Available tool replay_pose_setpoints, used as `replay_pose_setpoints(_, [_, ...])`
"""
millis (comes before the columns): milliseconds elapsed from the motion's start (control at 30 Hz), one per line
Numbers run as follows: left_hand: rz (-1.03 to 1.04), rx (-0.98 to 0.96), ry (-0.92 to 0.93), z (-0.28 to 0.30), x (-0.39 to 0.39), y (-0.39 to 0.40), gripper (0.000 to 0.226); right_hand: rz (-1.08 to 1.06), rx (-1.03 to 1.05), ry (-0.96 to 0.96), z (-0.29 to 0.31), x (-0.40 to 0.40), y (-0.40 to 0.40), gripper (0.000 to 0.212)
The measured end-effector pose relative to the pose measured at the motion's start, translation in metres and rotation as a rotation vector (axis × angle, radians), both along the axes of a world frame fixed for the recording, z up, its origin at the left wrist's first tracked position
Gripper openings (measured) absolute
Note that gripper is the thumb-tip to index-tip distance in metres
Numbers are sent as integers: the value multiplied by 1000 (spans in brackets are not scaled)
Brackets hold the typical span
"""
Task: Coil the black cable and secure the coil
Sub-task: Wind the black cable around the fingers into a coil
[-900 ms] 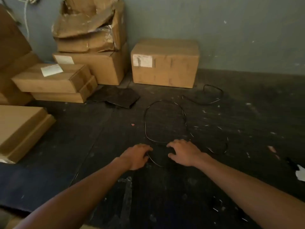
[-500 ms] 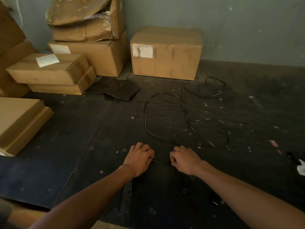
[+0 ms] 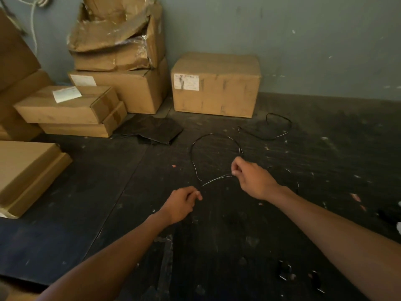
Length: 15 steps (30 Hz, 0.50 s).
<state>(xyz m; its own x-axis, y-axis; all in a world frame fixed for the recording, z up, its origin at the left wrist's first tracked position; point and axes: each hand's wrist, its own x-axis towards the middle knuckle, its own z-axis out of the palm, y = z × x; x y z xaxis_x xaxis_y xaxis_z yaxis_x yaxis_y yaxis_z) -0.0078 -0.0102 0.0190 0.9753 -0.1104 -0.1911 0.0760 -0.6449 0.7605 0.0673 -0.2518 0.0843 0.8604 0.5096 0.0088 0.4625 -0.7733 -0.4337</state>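
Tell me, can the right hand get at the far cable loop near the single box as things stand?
Probably yes. The right hand pinches the black cable, and only bare floor lies between it and the far loop before the box; whether the arm stretches that far is unclear.

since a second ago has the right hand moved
Yes. The right hand has gone up and away from the left hand, toward the labelled box, pulling black cable.
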Motion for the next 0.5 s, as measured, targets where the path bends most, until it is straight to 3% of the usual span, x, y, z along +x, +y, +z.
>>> replay_pose_setpoints(167, [10,-228,93,31,6,-1,33,-84,113,-70,24,16,-7,5])
replay_pose_setpoints(500, [13,-437,192,65,15,-3,40,-169,217,-210,67,33,-12,6])
